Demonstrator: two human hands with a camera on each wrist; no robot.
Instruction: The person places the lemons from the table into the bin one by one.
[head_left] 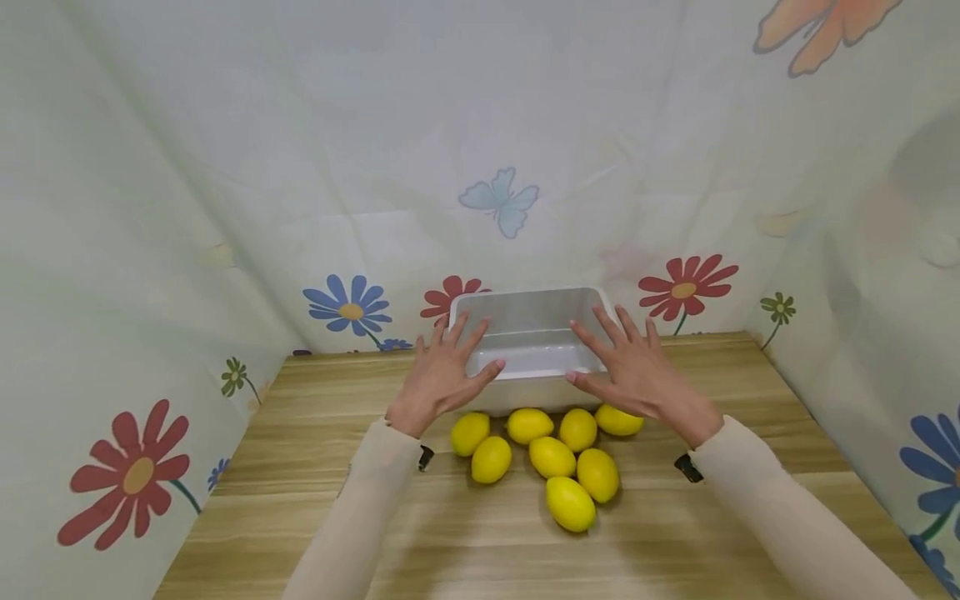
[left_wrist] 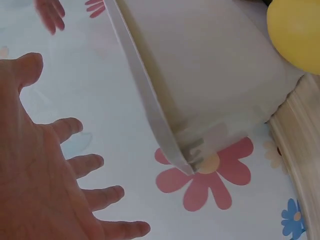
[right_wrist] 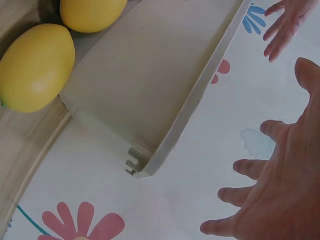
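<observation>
A white plastic bin (head_left: 536,392) stands at the back of the table, its inside bare in the head view. My left hand (head_left: 441,375) is spread above the bin's left side, fingers straight, palm down. Over the right side hovers my right hand (head_left: 637,367), its fingers fanned out the same way. Both wrist views show a gap between each hand and the bin's rim (left_wrist: 145,95). Several yellow lemons (head_left: 552,457) lie loose in front of the bin, one of them (head_left: 618,420) close below my right wrist. Neither hand touches a lemon.
The wood-grain table (head_left: 300,500) backs onto a white curtain (head_left: 390,217) printed with flowers and butterflies. More of this cloth hangs along the left and right sides. The bin's back edge is close to the rear curtain.
</observation>
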